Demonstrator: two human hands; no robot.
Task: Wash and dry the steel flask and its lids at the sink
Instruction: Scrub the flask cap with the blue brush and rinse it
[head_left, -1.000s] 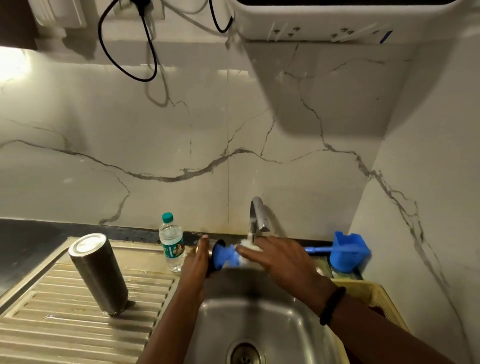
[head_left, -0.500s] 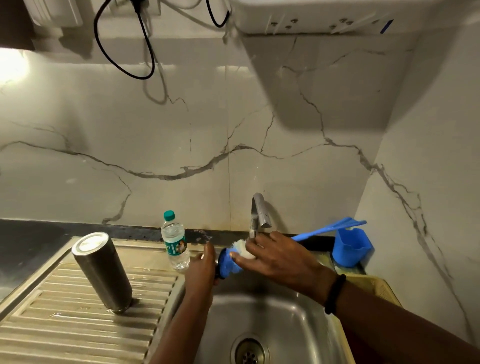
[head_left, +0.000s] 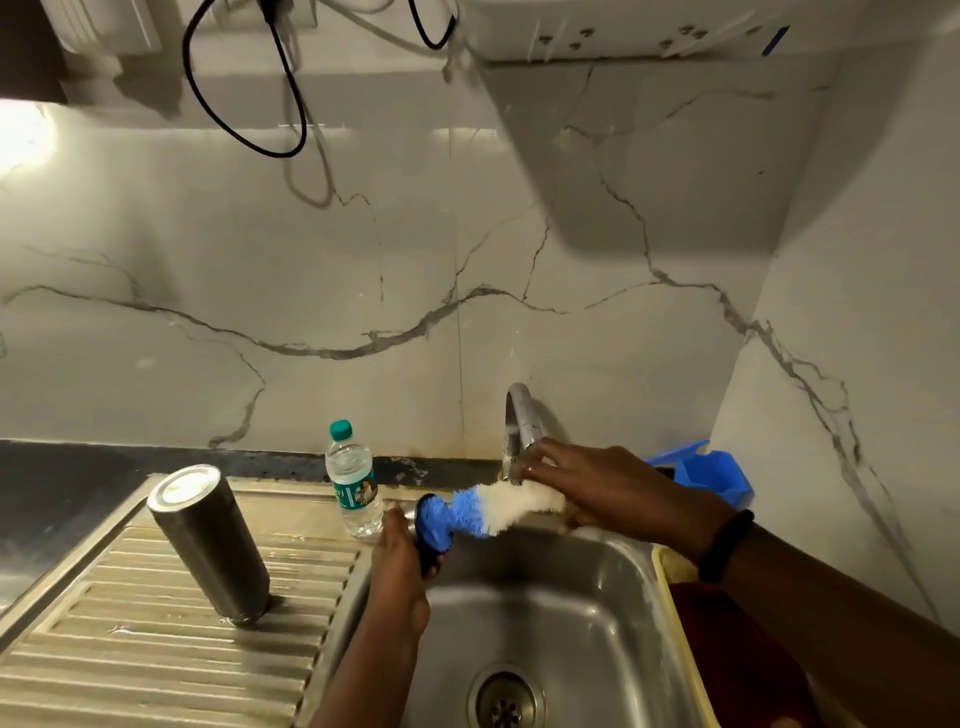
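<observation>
From the head view, the scrubbing step is under way: the left hand is gripping a dark round lid over the sink, fingers curled round its edge, and the blue tip of a bottle brush is pressing against the lid's face. The right hand is holding the brush at its white bristle end, just under the tap; its fingers are curled over the bristles, though the handle behind them is hidden, so exactly how it is pinched cannot be told. No stream of water is plainly showing. The steel flask is standing well apart from both hands, upside down on the ribbed draining board, to the left of a small plastic water bottle. A blue holder is sitting behind the right wrist. Judging from this, the lid is only being brushed; the next move probably calls for rinsing it under the tap, then drying. A wet lid could slip.
</observation>
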